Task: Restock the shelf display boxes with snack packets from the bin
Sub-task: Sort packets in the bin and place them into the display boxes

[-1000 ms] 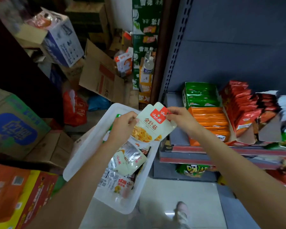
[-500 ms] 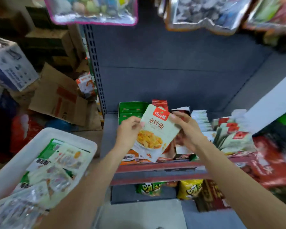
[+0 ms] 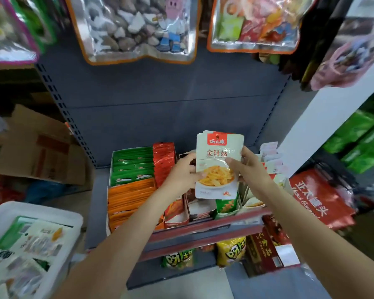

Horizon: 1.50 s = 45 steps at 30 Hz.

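Head view: both hands pinch 1 small stack of pale foil enoki snack packets [image 3: 218,167], left hand [image 3: 183,173] and right hand [image 3: 249,167] at its edges. Best squared upright, then lowered into the half-empty cardboard display box [image 3: 200,209] directly beneath.

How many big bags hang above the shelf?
4: pink-edged bag far left, orange-edged bag centre, another orange-edged bag to its right, blurred bag far right. More may hang out of view.
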Each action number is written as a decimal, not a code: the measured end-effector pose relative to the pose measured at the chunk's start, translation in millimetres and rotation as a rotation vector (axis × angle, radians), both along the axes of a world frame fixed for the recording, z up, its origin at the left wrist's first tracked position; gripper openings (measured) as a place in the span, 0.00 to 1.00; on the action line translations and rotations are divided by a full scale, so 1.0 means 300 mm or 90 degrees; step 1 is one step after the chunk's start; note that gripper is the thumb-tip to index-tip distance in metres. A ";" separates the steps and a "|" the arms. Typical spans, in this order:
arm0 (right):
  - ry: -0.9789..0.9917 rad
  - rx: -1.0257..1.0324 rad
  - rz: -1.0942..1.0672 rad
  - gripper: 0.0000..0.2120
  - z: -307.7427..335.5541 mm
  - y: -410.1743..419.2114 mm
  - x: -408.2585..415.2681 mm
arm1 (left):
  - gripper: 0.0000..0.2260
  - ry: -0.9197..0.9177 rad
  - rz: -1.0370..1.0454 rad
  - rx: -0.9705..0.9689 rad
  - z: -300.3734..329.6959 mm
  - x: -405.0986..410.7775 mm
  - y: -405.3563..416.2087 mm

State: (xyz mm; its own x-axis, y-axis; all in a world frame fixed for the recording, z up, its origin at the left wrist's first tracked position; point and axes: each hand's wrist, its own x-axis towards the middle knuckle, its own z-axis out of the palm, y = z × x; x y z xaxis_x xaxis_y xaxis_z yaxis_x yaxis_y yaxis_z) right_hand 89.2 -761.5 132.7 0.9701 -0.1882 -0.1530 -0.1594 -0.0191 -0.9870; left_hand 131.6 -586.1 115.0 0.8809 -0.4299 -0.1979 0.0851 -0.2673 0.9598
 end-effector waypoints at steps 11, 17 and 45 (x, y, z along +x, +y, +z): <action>-0.073 0.054 -0.054 0.17 0.000 -0.267 0.048 | 0.08 -0.170 0.103 0.121 -0.031 0.054 -0.304; -0.157 0.067 -0.139 0.15 -0.021 -0.430 0.113 | 0.17 -0.172 -0.034 0.241 -0.083 0.018 -0.433; -0.097 0.104 0.150 0.16 -0.113 -0.561 0.203 | 0.31 -0.293 -0.153 0.556 -0.067 -0.026 -0.492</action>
